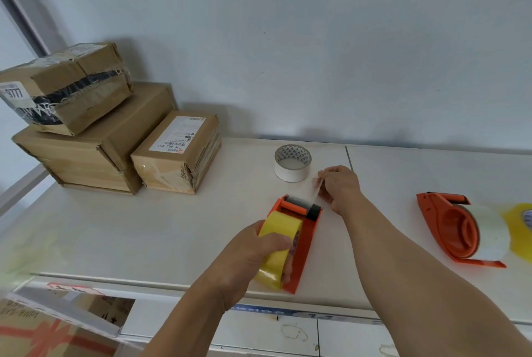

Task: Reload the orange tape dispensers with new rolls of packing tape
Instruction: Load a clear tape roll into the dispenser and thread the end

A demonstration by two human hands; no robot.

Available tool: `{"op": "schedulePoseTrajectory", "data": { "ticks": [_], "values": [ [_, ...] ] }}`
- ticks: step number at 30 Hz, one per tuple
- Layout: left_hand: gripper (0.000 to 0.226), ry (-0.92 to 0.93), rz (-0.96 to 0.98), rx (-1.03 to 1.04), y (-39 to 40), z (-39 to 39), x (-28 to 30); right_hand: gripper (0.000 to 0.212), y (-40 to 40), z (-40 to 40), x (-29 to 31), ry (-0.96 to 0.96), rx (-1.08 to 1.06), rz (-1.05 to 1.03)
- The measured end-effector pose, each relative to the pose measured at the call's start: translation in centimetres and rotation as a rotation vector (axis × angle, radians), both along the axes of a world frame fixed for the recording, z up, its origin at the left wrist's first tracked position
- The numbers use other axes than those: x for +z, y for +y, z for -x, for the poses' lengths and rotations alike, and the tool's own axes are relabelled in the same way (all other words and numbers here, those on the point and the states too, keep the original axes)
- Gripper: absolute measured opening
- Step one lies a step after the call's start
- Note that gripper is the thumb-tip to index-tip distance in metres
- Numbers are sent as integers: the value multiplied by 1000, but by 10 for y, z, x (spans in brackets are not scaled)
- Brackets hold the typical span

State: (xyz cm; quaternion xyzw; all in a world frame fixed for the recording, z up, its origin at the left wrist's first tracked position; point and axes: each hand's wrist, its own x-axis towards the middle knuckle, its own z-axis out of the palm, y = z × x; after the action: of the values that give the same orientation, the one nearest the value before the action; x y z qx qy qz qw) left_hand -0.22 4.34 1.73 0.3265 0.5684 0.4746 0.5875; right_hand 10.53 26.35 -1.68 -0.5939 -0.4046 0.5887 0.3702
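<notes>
Halfway there: one orange dispenser (460, 230) full on the right, left hand (250, 253) wrapped around the yellow roll (280, 244) in the middle dispenser (306, 238), right hand (341, 186) fingers pinching the tape end (312, 189), spare white roll (292, 162) waiting behind.

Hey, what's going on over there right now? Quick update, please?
Left hand grips yellow tape roll in the near orange plastic dispenser. Right hand pinches clear tape end past its roller. Nothing in the way.
</notes>
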Motion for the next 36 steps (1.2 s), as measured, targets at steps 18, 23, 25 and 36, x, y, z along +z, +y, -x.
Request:
{"op": "schedulePoseTrajectory", "data": {
  "ticks": [18,23,25,36],
  "values": [
    [58,-217,-300,289,15,3,-3,35,-94,-7,-15,641,242,358],
    [32,-264,-308,338,18,-12,-5,30,-115,-4,-17,946,207,372],
    [33,-269,-316,344,18,-14,-5,31,-118,-5,-17,959,206,352],
    [41,-398,-332,403,20,-13,-3,62,-143,-1,-15,954,233,92]
  ]
}}
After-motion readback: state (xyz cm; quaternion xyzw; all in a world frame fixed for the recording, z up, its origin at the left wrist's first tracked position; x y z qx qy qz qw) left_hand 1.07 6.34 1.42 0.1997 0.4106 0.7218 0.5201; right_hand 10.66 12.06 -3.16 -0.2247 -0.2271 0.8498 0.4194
